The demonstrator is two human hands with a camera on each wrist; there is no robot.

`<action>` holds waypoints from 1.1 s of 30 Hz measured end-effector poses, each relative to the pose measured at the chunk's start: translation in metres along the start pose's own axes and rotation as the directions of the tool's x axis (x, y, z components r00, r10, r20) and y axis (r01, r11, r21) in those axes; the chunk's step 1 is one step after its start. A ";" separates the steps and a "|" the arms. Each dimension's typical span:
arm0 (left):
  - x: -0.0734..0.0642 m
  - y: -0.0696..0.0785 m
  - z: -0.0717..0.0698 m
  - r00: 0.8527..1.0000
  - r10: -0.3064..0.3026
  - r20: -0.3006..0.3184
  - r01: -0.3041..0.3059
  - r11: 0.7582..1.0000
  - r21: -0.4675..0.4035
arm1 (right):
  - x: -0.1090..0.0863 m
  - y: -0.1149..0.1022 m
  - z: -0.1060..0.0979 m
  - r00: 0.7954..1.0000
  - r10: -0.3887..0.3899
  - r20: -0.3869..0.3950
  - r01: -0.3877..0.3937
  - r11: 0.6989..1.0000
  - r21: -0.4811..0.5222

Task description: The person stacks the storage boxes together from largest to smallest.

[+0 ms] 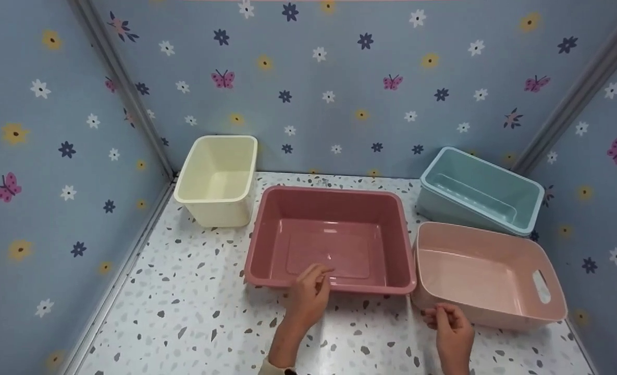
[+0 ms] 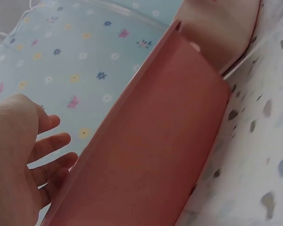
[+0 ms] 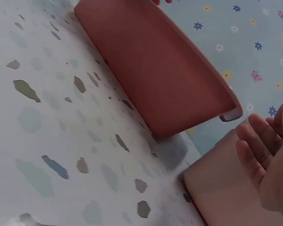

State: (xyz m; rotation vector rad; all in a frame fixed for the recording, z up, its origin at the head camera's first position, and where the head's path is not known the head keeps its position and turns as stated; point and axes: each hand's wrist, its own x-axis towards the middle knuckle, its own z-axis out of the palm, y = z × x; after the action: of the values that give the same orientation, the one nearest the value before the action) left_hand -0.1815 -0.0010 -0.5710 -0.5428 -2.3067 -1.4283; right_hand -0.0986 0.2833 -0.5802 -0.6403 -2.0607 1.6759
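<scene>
My left hand (image 1: 309,294) hovers over the front rim of a dark pink basin (image 1: 334,289), its fingertips above the basin's inside. Its fingers are loosely bent and nothing shows in them; in the left wrist view the fingers (image 2: 49,146) lie close to the rim, and I cannot tell whether they touch it. My right hand (image 1: 452,330) is by the front left corner of a light pink bin (image 1: 491,307). In the right wrist view the fingers (image 3: 259,141) of that hand curve loosely, with nothing visible between them.
A cream bin (image 1: 225,211) stands at the back left. Behind the light pink bin, a blue-green bin (image 1: 444,205) sits at an angle. Flowered panels (image 1: 319,83) enclose the speckled white tabletop (image 1: 194,302) at the back and both sides.
</scene>
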 end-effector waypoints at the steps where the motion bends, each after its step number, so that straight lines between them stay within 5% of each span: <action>1: 0.000 0.002 0.004 1.000 0.000 0.011 0.000 1.000 -0.005 | 0.002 -0.003 -0.005 1.000 -0.007 -0.004 0.007 1.000 0.002; 6: 0.005 0.011 0.019 0.998 0.016 0.061 -0.016 1.000 -0.003 | 0.022 -0.020 -0.040 0.993 -0.035 -0.109 0.042 0.997 0.061; 10: 0.013 0.020 0.029 0.993 0.017 0.114 -0.017 1.000 0.004 | 0.045 -0.036 -0.072 0.968 -0.060 -0.244 0.068 0.997 0.024; 17: 0.028 0.041 0.051 0.975 0.047 0.219 -0.046 0.999 -0.012 | 0.078 -0.052 -0.116 0.923 0.063 -0.379 -0.094 0.994 -0.063; 22: 0.042 0.055 0.066 0.958 0.072 0.278 -0.093 0.994 0.064 | 0.097 -0.054 -0.138 0.901 0.102 -0.423 -0.171 0.977 -0.129; 27: 0.051 0.068 0.078 0.932 0.049 0.359 -0.101 0.986 0.129 | 0.116 -0.051 -0.150 0.879 0.165 -0.448 -0.291 0.929 -0.229; 33: 0.063 0.075 0.092 0.906 0.032 0.423 -0.117 0.977 0.176 | 0.140 -0.043 -0.157 0.885 0.274 -0.377 -0.378 0.895 -0.237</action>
State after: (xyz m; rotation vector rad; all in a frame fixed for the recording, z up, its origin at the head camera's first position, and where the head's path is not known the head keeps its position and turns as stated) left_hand -0.2079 0.1212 -0.5205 -0.9435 -2.6833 -1.1094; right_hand -0.1254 0.4823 -0.5040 -1.3507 -2.0507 1.2918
